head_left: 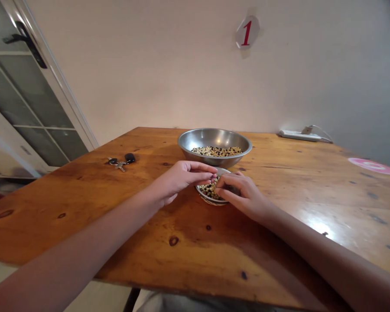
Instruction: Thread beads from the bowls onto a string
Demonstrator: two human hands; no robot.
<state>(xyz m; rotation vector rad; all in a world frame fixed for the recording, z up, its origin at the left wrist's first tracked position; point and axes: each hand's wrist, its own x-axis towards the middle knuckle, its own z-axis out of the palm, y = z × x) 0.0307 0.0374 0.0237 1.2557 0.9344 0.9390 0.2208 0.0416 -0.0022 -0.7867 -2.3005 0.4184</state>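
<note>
My left hand (190, 177) reaches over a small patterned bowl (214, 201), thumb and fingertips pinched together around what looks like a black bean (212, 177). Inside that bowl lies a mix of yellow and black beans (208, 190), partly covered by my hands. From the right, my right hand (238, 190) hangs over the same bowl with thumb and forefinger curled together; whether they hold anything is hidden. Just behind stands a wide steel bowl (214, 162), with more yellow and black beans (217, 151) spread across its bottom.
A bunch of keys (121, 162) with a black fob lies on the wooden table (143, 255) at the left. Near the wall is a white power strip (299, 135) with a plug and cable. A pink round sticker (372, 166) marks the right side.
</note>
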